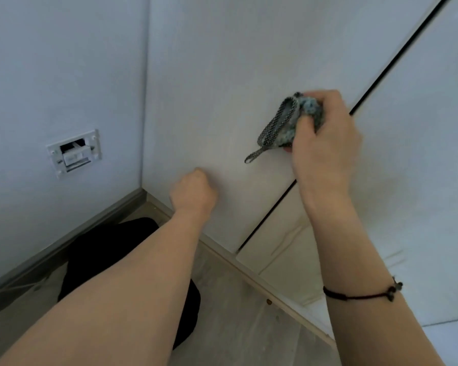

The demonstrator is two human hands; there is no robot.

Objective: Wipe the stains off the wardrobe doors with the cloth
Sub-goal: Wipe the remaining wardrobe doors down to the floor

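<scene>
My right hand grips a bunched blue-grey cloth and holds it against the white left wardrobe door, close to the dark gap between the two doors. A woven loop of the cloth hangs down to the left. My left hand is curled into a fist with nothing in it, low against the same door. The right wardrobe door lies beyond the gap. No stain shows clearly on either door.
A white wall meets the wardrobe at the left, with an uncovered socket box and a grey skirting board. My dark-clothed knee rests on the pale wooden floor. A dark bracelet is on my right wrist.
</scene>
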